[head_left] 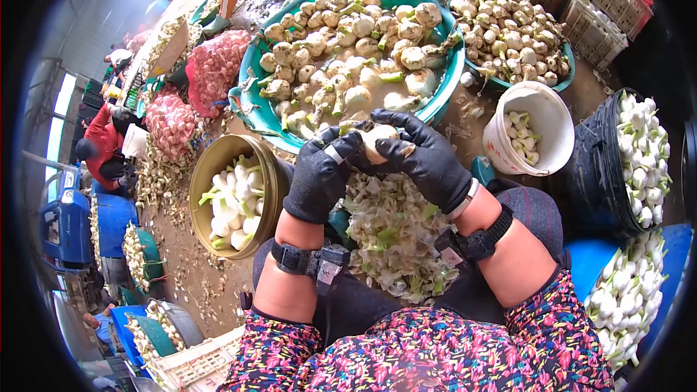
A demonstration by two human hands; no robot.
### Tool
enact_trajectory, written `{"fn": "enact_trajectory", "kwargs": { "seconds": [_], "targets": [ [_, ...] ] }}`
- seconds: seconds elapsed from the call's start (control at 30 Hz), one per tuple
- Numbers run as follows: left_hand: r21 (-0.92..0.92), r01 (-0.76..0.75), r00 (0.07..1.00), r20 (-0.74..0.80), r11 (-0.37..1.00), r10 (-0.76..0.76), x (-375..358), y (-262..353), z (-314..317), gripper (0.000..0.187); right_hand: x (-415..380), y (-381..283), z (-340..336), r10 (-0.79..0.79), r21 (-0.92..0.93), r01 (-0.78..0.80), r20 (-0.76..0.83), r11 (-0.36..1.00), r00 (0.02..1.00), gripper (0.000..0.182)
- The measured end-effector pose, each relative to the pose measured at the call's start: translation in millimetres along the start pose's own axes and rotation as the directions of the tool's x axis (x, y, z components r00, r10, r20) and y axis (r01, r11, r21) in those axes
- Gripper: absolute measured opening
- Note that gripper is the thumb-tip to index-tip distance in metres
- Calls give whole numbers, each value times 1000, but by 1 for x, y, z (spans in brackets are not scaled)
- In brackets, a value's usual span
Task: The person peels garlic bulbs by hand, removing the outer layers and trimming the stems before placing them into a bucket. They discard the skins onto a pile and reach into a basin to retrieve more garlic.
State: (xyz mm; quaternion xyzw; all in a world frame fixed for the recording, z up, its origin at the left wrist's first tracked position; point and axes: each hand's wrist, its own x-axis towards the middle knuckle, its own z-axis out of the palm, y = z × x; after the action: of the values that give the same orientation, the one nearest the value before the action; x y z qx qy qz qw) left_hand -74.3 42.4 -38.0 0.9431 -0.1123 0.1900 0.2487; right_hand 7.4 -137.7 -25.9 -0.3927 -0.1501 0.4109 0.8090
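- Gloved hands at work: we see one bulb (pixel 379 144) held between the left hand (pixel 316 181) and the right hand (pixel 434 165), just in front of a seated body.
- The right fingers clamp its round side, thumb pressing in; the left fingers close on its other end, their tips partly hidden from us. The split grip, we judge, steadies it for handling.
- Below the fingers we find a heap of peelings (pixel 396 239), likely gathered there because scraps drop straight down.
- Ahead of the fingers sits a wide green tub (pixel 454 76) of earthy bulbs, apparently kept within easy reach.
- To the fingers' left stands a tan bucket (pixel 205 178), to their right a white bucket (pixel 499 134); both hold clean, pale bulbs, so we take them for containers for peeled ones.
- We note the textures: matte black gloves, papery, crinkled scraps, smooth plastic walls, and rough, brown-streaked skins against glossy white flesh, rounded below and tapering to green stems.
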Motion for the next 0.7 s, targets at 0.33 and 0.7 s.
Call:
{"fn": "enact_trajectory", "kwargs": {
  "seconds": [0.33, 0.7],
  "targets": [
    [-722, 357, 871, 29, 593, -490, 11, 44, -6, 21, -1, 0, -7, -7, 53, 9, -40, 999, 999, 41],
    [-808, 426, 807, 136, 407, -575, 7, 34, -4, 23, -2, 10, -10, 86, 323, -83, 5, 943, 996, 41]
  ]
}}
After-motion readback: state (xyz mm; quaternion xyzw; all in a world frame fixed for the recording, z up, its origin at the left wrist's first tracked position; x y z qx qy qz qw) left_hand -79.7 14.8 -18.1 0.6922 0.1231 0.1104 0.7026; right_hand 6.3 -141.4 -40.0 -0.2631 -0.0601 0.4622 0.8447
